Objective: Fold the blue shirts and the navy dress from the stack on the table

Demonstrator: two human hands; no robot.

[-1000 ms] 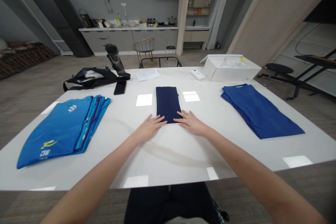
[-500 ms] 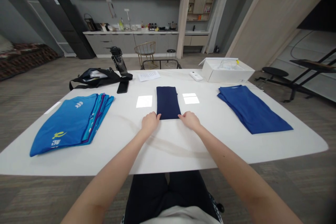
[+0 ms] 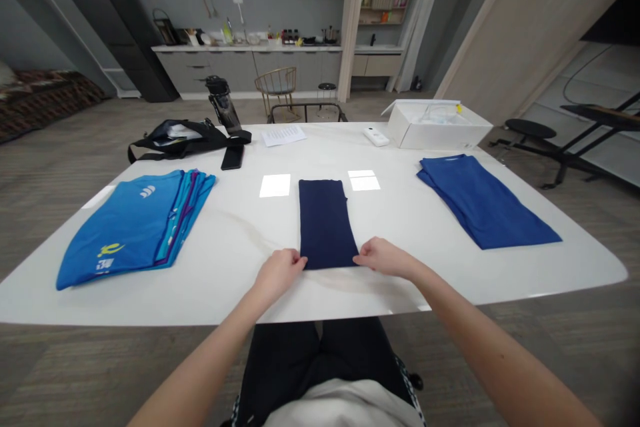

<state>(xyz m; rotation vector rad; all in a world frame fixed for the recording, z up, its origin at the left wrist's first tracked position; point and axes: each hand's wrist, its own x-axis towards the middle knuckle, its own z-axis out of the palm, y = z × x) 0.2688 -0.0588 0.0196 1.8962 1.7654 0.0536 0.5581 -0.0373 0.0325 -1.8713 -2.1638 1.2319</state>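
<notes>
A dark navy folded garment (image 3: 327, 223) lies flat as a narrow rectangle on the white table (image 3: 400, 213) in front of me. Its near left corner is pinched by my left hand (image 3: 281, 270). At the near right corner, my right hand (image 3: 383, 257) grips the cloth between thumb and fingers. Off to the left is a stack of folded light-blue shirts (image 3: 125, 227) with white and yellow prints on top. A folded royal-blue garment (image 3: 487, 200) rests on the right side of the table.
Along the far left sit a black bag (image 3: 183, 140), a black bottle (image 3: 223, 105) and a phone (image 3: 233, 157). A printed sheet (image 3: 283, 136) lies at the back. Toward the back right are a small white device (image 3: 376, 137) and an open white box (image 3: 435, 130).
Both hands have drawn the navy garment toward me, nearer the table's front edge. The head view has tilted slightly downward.
</notes>
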